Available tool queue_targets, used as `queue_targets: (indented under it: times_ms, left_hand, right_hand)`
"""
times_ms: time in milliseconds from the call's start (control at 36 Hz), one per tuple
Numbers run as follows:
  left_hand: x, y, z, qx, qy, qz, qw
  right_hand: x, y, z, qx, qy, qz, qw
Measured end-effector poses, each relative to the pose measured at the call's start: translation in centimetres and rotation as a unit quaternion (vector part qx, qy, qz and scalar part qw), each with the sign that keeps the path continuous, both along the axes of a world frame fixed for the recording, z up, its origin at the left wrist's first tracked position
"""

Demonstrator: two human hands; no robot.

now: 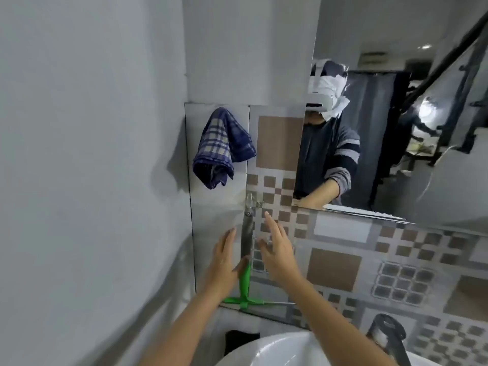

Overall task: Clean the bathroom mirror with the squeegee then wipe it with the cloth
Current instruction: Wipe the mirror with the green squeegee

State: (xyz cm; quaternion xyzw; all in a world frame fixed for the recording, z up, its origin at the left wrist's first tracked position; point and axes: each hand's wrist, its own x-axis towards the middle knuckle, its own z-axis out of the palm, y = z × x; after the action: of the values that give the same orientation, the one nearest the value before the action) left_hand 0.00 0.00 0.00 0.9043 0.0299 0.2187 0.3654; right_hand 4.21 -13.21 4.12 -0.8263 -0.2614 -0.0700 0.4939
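A squeegee (245,282) with a grey and green handle hangs blade-down from a clear hook (249,200) on the tiled wall. Its green blade bar (235,301) lies across the bottom. My left hand (223,262) is just left of the handle with fingers stretched out and the thumb touching the handle. My right hand (277,253) hovers just right of the handle, fingers spread and holding nothing. A blue plaid cloth (223,147) hangs on the wall above and to the left. The mirror (396,141) fills the upper right and reflects a person.
A white sink (280,347) sits below my arms, with a dark faucet (388,336) at its right. A plain grey wall closes in on the left. Patterned tiles (335,268) cover the wall under the mirror.
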Motion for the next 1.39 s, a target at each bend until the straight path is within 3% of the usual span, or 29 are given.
queue_targets:
  times_ms: [278,583,722,889,1111,1278,1389]
  left_hand:
    - [1.7,0.6,-5.8,-0.165,0.076,-0.089,0.979]
    - [0.0,-0.1,-5.0,-0.196,0.067,-0.097,0.973]
    - [-1.8,-0.8,-3.0,-0.177,0.018,-0.095,0.980]
    - [-3.3,-3.0,-1.0,-0.214,0.004,-0.113,0.970]
    - [-3.8,-6.4,4.8,-0.150,-0.013,-0.187,0.971]
    - [-3.5,-8.2,9.5,-0.012,-0.024,-0.254,0.967]
    - [-3.4,-9.7,12.2,0.036,-0.019,-0.273,0.961]
  right_hand:
    - [0.9,4.1,-3.1,0.081,0.041,-0.005,0.996]
    - [-0.4,4.6,-3.5,0.127,0.030,-0.035,0.991]
    - [-1.6,3.7,-2.1,0.161,0.015,-0.043,0.986]
    - [-3.2,0.6,1.6,0.216,-0.051,-0.047,0.974]
    - [-4.4,-7.4,6.6,0.249,-0.140,-0.089,0.954]
    - [-5.4,-13.9,9.2,0.276,-0.158,-0.133,0.939]
    - [-5.9,-18.4,10.4,0.228,-0.185,-0.153,0.944]
